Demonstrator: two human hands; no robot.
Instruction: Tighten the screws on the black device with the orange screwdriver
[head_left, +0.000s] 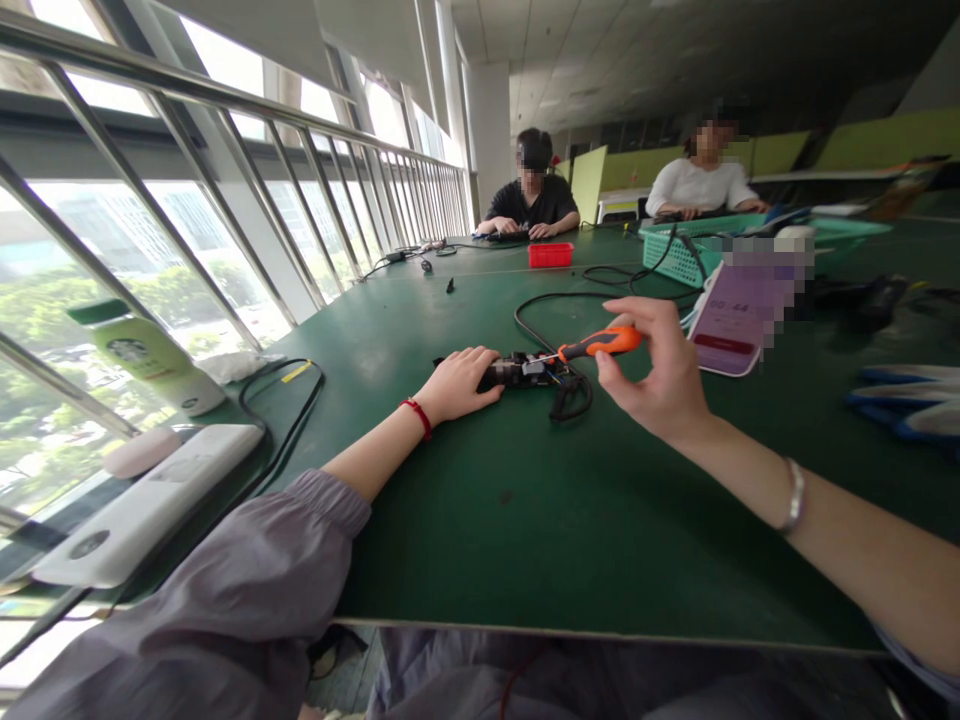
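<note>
On the dark green counter, the left hand pressed down, fingers curled over one end of a small black electrical module with exposed wires, seemingly to pin it steady. The right hand pinched an orange-handled screwdriver, its tip angled down at the module's wiring. Beyond lay a purple-screened phone, then a red plastic tray.
</note>
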